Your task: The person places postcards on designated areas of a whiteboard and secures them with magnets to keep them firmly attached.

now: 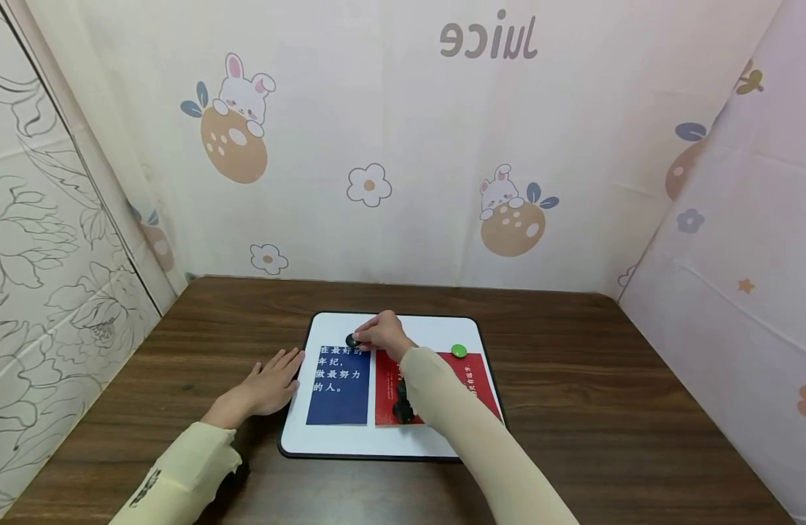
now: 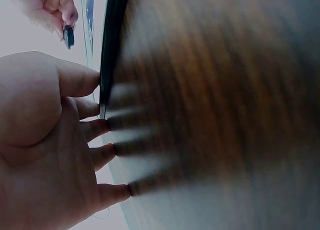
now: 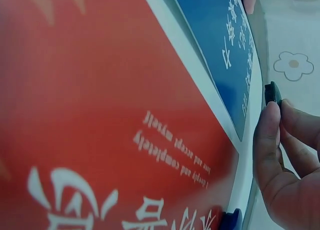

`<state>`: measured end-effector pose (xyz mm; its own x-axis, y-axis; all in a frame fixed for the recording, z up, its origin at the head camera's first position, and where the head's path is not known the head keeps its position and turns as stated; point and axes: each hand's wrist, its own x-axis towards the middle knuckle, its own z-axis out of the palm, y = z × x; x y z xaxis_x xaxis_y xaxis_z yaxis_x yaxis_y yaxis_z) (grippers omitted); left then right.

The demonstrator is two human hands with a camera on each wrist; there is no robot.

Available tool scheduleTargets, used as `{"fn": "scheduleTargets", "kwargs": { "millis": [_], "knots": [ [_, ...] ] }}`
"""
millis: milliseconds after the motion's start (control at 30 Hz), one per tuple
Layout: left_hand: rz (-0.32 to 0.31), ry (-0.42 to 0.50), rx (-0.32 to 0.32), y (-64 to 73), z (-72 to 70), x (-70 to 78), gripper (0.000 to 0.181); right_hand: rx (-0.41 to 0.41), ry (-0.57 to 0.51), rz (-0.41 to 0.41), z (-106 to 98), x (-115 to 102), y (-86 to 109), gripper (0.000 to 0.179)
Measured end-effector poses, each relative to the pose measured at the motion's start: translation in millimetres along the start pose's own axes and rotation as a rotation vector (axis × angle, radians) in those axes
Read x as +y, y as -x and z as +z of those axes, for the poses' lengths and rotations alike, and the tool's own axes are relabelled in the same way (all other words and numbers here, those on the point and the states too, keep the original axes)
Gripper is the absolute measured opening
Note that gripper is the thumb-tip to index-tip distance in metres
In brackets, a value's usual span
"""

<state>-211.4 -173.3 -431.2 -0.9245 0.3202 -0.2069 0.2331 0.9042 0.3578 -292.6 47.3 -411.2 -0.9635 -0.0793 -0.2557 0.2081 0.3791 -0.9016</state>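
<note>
A whiteboard (image 1: 350, 442) with a black rim lies on the table. My right hand (image 1: 384, 334) pinches a black round magnet (image 1: 351, 340) between thumb and fingertips at the top edge of a blue printed card (image 1: 337, 405). In the right wrist view the magnet (image 3: 271, 93) stands edge-on in the fingers. My left hand (image 1: 271, 385) lies with fingers extended at the board's left edge; in the left wrist view its thumb meets the black rim (image 2: 111, 45). Red printed paper (image 1: 388, 408) shows on both sides of my right forearm, which hides part of it.
A green round magnet (image 1: 459, 351) sits at the top of the red paper on the right. In the right wrist view a dark blue magnet (image 3: 231, 220) is at the red paper's edge. The brown wooden table (image 1: 606, 415) meets a patterned curtain (image 1: 416, 240) behind.
</note>
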Motion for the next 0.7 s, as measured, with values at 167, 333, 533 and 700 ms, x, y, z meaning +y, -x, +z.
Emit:
{"fn": "scheduleTargets", "kwargs": {
  "millis": [167, 333, 533, 700],
  "knots": [
    [-0.001, 0.003, 0.003, -0.2, 0.4, 0.1, 0.057, -0.003, 0.015, 0.000, 5.2, 0.0, -2.8, 0.013],
    [-0.002, 0.003, 0.001, 0.7, 1.0, -0.4, 0.057, -0.016, 0.025, 0.005, 9.1, 0.1, -7.8, 0.011],
    [-0.001, 0.001, -0.001, 1.5, 0.8, -0.5, 0.057, -0.011, 0.040, 0.005, 12.1, 0.5, -10.8, 0.010],
    [-0.004, 0.005, 0.005, 2.6, -0.1, 1.0, 0.057, -0.004, 0.062, 0.014, 14.3, -0.6, -10.1, 0.011]
  ]
}}
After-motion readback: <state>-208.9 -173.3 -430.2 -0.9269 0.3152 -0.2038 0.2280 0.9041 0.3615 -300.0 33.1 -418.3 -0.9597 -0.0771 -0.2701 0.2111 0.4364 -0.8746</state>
